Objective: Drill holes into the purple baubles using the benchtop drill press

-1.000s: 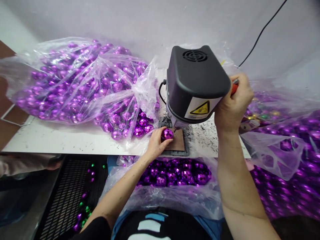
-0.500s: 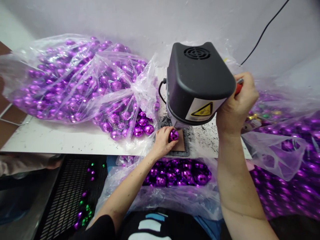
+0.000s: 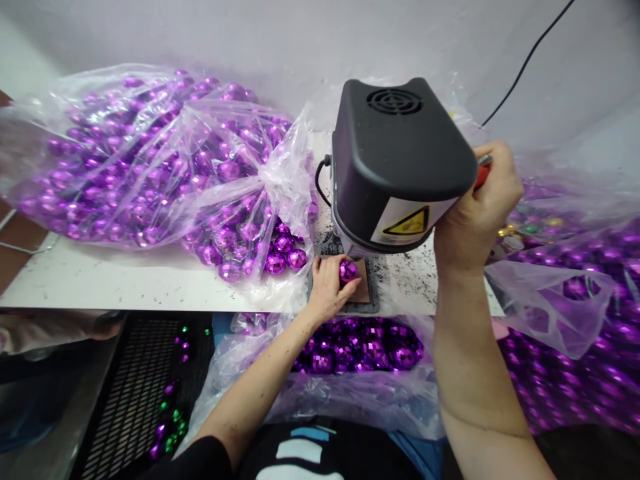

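A shiny purple faceted ball [image 3: 349, 269] is in my left hand [image 3: 329, 287], whose thumb and fingers close on it from the left side. The ball sits over a brown pad [image 3: 361, 288] on a dark base, under the front of a black press machine [image 3: 400, 153]. My right hand [image 3: 487, 207] is wrapped round the lever [image 3: 483, 175] on the machine's right side; a red part and a metal tip show past the fingers. The machine's housing hides what lies directly beneath it.
A tied clear bag [image 3: 150, 167] of purple balls fills the left of the white table [image 3: 125, 280]. An open bag of purple balls [image 3: 370, 347] lies on my lap. More bagged balls [image 3: 565, 373] stand at right. Black flecks dot the tabletop. A black crate [image 3: 125, 387] holds small green and purple balls.
My right hand and the lever have shifted slightly to the right. My left hand has edged slightly to the right and nearer, still on the ball. The view has tilted a little.
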`<state>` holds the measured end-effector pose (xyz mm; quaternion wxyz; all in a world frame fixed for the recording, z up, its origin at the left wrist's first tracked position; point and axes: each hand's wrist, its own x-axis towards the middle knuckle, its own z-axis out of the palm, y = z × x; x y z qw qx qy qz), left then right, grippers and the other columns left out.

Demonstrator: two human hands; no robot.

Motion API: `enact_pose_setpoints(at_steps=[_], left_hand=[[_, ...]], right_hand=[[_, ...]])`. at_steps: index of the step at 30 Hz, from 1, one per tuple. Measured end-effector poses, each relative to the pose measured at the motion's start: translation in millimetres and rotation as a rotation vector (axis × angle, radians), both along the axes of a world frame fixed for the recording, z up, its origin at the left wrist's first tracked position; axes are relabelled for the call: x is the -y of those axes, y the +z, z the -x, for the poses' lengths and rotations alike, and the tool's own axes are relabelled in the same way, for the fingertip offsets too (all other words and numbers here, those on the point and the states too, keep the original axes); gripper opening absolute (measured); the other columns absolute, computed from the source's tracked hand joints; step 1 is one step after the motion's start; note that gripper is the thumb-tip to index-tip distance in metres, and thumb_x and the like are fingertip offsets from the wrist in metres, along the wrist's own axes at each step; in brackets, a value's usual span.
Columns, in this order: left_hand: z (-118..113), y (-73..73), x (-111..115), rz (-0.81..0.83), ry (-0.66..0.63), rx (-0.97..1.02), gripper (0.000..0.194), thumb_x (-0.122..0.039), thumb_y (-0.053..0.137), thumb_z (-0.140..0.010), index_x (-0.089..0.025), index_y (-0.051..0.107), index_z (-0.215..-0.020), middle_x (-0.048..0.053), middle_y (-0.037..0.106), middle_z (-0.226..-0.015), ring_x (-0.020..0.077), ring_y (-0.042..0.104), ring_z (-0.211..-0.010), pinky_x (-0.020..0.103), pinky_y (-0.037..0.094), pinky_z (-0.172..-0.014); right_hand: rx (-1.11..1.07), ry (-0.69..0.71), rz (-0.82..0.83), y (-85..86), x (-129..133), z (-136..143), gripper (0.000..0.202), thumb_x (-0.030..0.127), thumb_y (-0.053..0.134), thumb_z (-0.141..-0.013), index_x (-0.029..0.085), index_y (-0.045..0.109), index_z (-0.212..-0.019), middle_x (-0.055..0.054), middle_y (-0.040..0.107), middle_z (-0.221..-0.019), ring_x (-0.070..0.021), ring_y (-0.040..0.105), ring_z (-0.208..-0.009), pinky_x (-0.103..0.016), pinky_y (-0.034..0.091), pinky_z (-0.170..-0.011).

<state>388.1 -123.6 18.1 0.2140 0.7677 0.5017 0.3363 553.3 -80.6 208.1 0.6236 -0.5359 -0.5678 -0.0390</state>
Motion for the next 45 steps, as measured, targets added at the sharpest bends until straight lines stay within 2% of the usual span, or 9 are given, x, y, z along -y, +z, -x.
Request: enact_pose_setpoints(at_steps=[7,10,14,18,23,29,39,45], left_hand=[[4,0.6,2,0.009,-0.008,-0.037,0.038,-0.035,0.065,-0.095,-0.021,0.051,-0.127,0.009,0.065,-0.123,0.0257,0.057,-0.120,0.053,0.019,-0.124],[3,0.2,2,0.004,-0.016,-0.023,0.037,-0.035,0.065,-0.095,-0.021,0.051,-0.126,0.008,0.065,-0.121,0.0261,0.058,-0.119,0.054,0.020,-0.123],[3,-1.9,1,-0.012,-0.017,-0.014,0.036,-0.034,0.065,-0.095,-0.021,0.050,-0.125,0.008,0.064,-0.119,0.0262,0.058,-0.117,0.055,0.021,-0.123],[3,-4.2,1,-0.030,-0.012,-0.013,0.037,-0.034,0.066,-0.094,-0.020,0.050,-0.124,0.009,0.064,-0.118,0.0264,0.059,-0.116,0.056,0.021,-0.122],[3,-3.9,1,-0.048,0.007,-0.015,0.037,-0.033,0.066,-0.093,-0.019,0.050,-0.124,0.009,0.064,-0.115,0.0263,0.059,-0.114,0.055,0.024,-0.121],[3,-1.7,2,-0.041,0.002,-0.021,0.038,-0.035,0.065,-0.094,-0.020,0.049,-0.125,0.010,0.064,-0.120,0.0269,0.057,-0.119,0.053,0.027,-0.120],[5,3.2,1,-0.037,0.001,-0.025,0.040,-0.037,0.065,-0.093,-0.020,0.050,-0.125,0.013,0.062,-0.127,0.0292,0.054,-0.125,0.051,0.033,-0.117],[4,2.6,2,-0.025,0.005,-0.030,0.041,-0.036,0.065,-0.093,-0.020,0.050,-0.127,0.012,0.061,-0.130,0.0292,0.053,-0.128,0.051,0.033,-0.118]], right_hand=[[0.012,-0.003,-0.004,1.7,1,-2,0.061,0.075,0.037,-0.091,0.016,0.046,-0.078,0.007,0.039,-0.067,-0.0036,0.037,-0.065,-0.022,0.033,-0.065],[0.043,-0.029,-0.027,-1.7,10,0,0.057,0.068,0.037,-0.095,0.015,0.049,-0.079,0.006,0.041,-0.066,-0.0026,0.039,-0.061,-0.020,0.032,-0.061],[0.091,-0.105,-0.133,-22.7,34,1,0.036,0.047,0.049,-0.099,0.014,0.057,-0.086,0.006,0.048,-0.070,-0.0011,0.042,-0.054,-0.020,0.033,-0.056],[0.156,-0.193,-0.163,-47.6,62,3,0.020,0.036,0.057,-0.096,0.018,0.061,-0.088,0.003,0.056,-0.076,-0.0044,0.050,-0.060,-0.022,0.037,-0.057],[0.191,-0.150,-0.166,-65.6,77,3,0.004,0.024,0.059,-0.093,0.021,0.061,-0.093,0.004,0.050,-0.071,-0.0053,0.048,-0.061,-0.022,0.039,-0.060],[0.162,0.025,-0.258,-84.1,71,-1,0.014,0.019,0.059,-0.089,0.020,0.059,-0.103,0.005,0.052,-0.073,-0.0057,0.051,-0.056,-0.023,0.041,-0.056],[0.066,0.007,-0.291,-102.2,70,7,0.020,0.019,0.057,-0.090,0.019,0.061,-0.110,0.001,0.063,-0.082,-0.0067,0.054,-0.055,-0.025,0.044,-0.055],[0.025,0.010,-0.325,-111.7,68,12,0.020,0.022,0.056,-0.092,0.021,0.060,-0.111,0.002,0.056,-0.078,-0.0084,0.053,-0.054,-0.027,0.042,-0.053]])
